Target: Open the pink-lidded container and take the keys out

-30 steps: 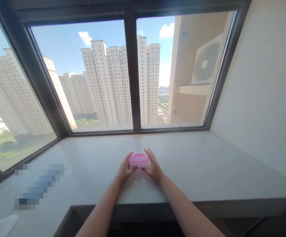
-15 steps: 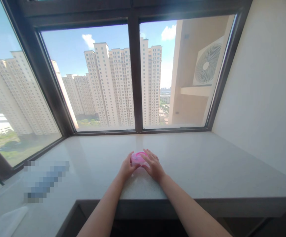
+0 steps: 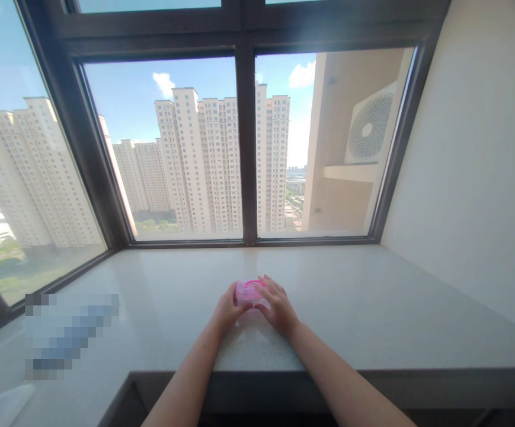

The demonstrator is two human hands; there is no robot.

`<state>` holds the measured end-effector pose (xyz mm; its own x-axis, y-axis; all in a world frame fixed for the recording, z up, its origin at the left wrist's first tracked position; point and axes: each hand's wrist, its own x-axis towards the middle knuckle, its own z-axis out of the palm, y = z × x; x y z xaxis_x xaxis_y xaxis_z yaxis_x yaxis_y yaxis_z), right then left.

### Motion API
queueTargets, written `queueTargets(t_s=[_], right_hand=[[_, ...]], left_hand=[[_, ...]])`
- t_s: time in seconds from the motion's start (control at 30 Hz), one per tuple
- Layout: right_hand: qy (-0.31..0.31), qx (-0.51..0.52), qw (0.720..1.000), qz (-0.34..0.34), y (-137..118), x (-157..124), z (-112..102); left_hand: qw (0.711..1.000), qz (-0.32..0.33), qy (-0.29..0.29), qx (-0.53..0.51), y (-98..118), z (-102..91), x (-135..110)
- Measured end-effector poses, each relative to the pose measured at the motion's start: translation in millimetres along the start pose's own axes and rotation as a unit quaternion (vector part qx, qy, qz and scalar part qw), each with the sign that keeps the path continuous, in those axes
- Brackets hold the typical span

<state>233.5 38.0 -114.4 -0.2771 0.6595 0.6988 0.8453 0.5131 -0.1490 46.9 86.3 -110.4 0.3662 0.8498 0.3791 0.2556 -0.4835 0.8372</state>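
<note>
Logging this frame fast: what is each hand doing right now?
Left hand: fingers closed on the left side of the small pink plastic box.
Right hand: fingers closed over the box's right side and top.

Head camera looks forward and down, near the stone sill (image 3: 373, 308).

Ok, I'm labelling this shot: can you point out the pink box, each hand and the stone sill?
pink box (image 3: 247, 292), head view, on its pink lid.
left hand (image 3: 227, 309), head view, back of the hand.
right hand (image 3: 279, 308), head view, back of the hand.
stone sill (image 3: 373, 308), head view, bare top surface.
</note>
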Motion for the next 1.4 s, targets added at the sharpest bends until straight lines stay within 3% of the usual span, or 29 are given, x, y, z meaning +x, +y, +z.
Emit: queueTargets(t_s=[0.23, 0.37, 0.6, 0.87, 1.13, 1.4], right_hand=[[0.026, -0.020, 0.999, -0.016, -2, 2, -2], [0.019, -0.025, 0.994, -0.106, 5, 10, -2], [0.038, -0.074, 0.974, -0.212, 20, 30, 8], [0.049, -0.168, 0.924, -0.339, 27, 48, 8], [0.023, -0.239, 0.899, -0.366, 19, 51, 10], [-0.002, -0.238, 0.906, -0.351, 10, 44, 7]], left_hand=[[0.999, 0.019, -0.015, -0.031, -6, 0.3, 1], [0.998, 0.001, -0.032, -0.061, -10, -5.0, 9], [0.992, -0.004, -0.117, -0.055, -20, -23.2, 39], [0.996, 0.028, -0.084, -0.018, -29, -20.7, 42], [0.998, 0.017, -0.054, -0.005, -28, -17.5, 42], [0.998, 0.042, -0.043, 0.026, -19, -15.7, 39]])
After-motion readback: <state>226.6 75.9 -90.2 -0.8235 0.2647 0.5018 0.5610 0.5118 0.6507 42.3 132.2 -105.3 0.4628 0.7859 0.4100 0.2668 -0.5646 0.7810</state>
